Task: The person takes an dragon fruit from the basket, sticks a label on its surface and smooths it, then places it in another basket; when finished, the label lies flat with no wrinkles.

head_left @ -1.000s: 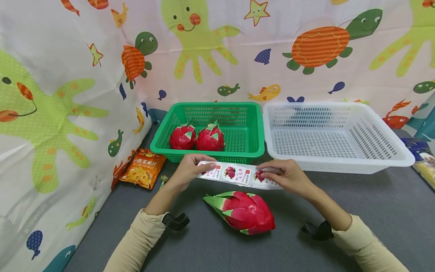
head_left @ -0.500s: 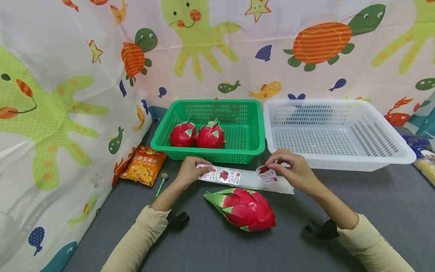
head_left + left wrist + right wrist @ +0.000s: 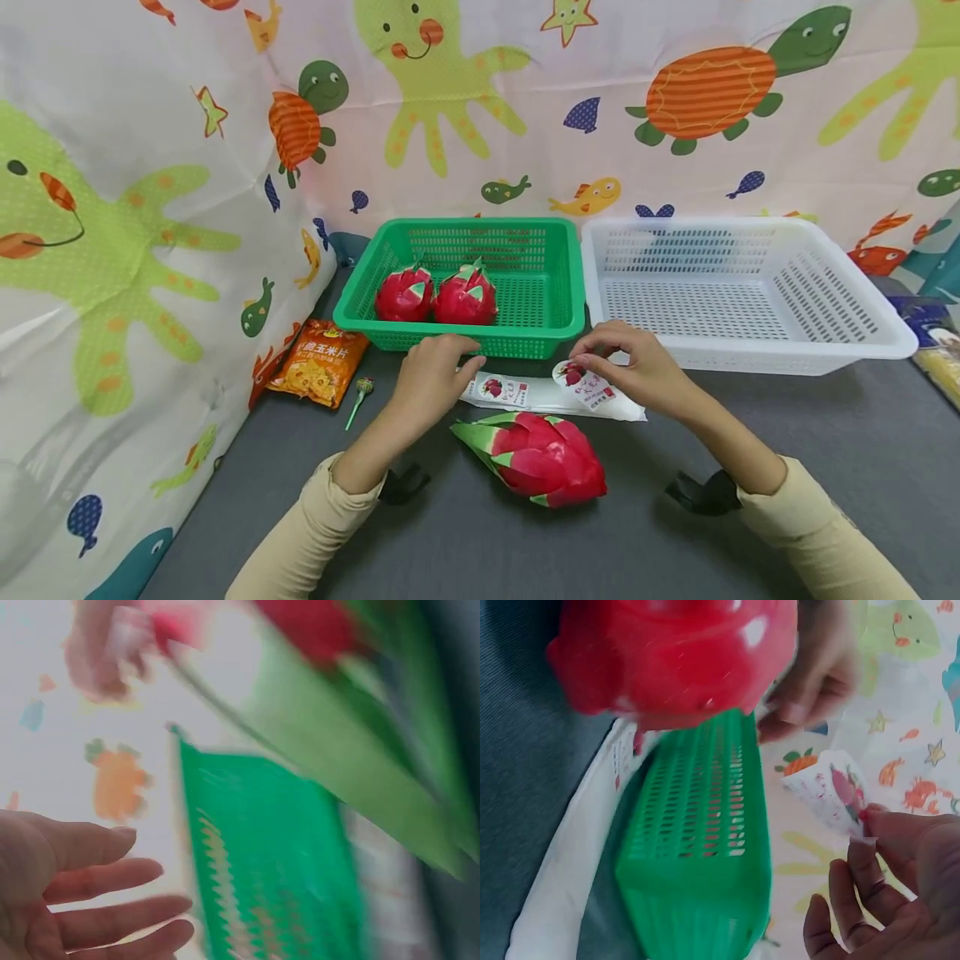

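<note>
In the head view my right hand (image 3: 637, 367) pinches a peeled sticker (image 3: 592, 393) with a dragon fruit print between thumb and fingertips. The sticker (image 3: 829, 791) hangs clear of the backing in the right wrist view. Below lies the white backing strip (image 3: 543, 406), with printed stickers still on its left part. My left hand (image 3: 433, 379) is over the strip's left end, its fingers spread and holding nothing. A red dragon fruit (image 3: 551, 460) with green leaf tips lies on the grey table, just in front of the strip. The left wrist view is blurred.
Behind the strip stands a green basket (image 3: 457, 336) with two dragon fruits (image 3: 465, 298) in it. A white basket (image 3: 750, 354) is to its right. An orange snack bag (image 3: 318, 364) and a lollipop (image 3: 362, 396) lie at left, another package (image 3: 930, 333) at far right.
My right hand has peeled a sticker off the strip and moved it slightly left. My left hand has let go of the strip's left end and shifted right.
</note>
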A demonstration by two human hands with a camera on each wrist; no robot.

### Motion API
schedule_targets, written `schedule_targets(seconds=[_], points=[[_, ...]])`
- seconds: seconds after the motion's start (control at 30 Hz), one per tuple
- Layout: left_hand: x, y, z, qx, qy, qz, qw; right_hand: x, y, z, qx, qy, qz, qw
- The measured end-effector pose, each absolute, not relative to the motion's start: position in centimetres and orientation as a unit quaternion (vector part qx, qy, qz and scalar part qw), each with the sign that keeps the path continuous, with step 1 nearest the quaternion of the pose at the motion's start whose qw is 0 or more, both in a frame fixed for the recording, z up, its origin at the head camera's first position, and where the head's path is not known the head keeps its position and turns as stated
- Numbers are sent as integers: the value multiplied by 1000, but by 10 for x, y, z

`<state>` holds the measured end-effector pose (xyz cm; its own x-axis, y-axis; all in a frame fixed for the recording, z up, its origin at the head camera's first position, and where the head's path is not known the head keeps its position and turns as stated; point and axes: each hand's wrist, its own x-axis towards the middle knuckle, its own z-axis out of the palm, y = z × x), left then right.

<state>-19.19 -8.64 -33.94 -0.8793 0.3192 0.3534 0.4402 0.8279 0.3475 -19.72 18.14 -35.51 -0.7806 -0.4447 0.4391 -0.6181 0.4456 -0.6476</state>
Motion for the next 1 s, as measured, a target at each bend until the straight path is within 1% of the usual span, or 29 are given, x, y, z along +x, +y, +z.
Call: schedule_targets(seconds=[0.07, 0.17, 0.3, 0.4, 0.5, 0.57, 0.63, 0.73, 0.83, 0.93, 1.0], points=[[-183, -76, -325, -228, -936, -222, 149, -196, 178, -352, 323, -843, 418, 100], [-177, -61, -312, -271, -917, -259, 137, -193, 172, -346, 337, -840, 413, 100], [-178, -47, -309, -307, -887, -332, 88, -189, 167, -342, 371, -823, 418, 102], [-180, -44, -313, -310, -872, -375, 49, -185, 165, -340, 387, -811, 426, 102], [-181, -43, -317, -300, -866, -399, 34, -178, 166, -341, 351, -826, 425, 120], [-180, -44, -319, -284, -864, -414, 35, -173, 168, -343, 304, -845, 419, 133], [-179, -45, -321, -271, -859, -434, 37, -166, 172, -346, 256, -862, 417, 129], [-175, -47, -324, -256, -845, -469, 31, -156, 179, -352, 220, -856, 458, 92], [-168, -48, -327, -257, -834, -488, 20, -150, 182, -359, 203, -814, 544, 33], [-157, -48, -331, -260, -840, -476, 20, -147, 183, -366, 194, -779, 596, -21], [-148, -47, -335, -264, -847, -460, 26, -146, 185, -370, 185, -774, 603, -57]])
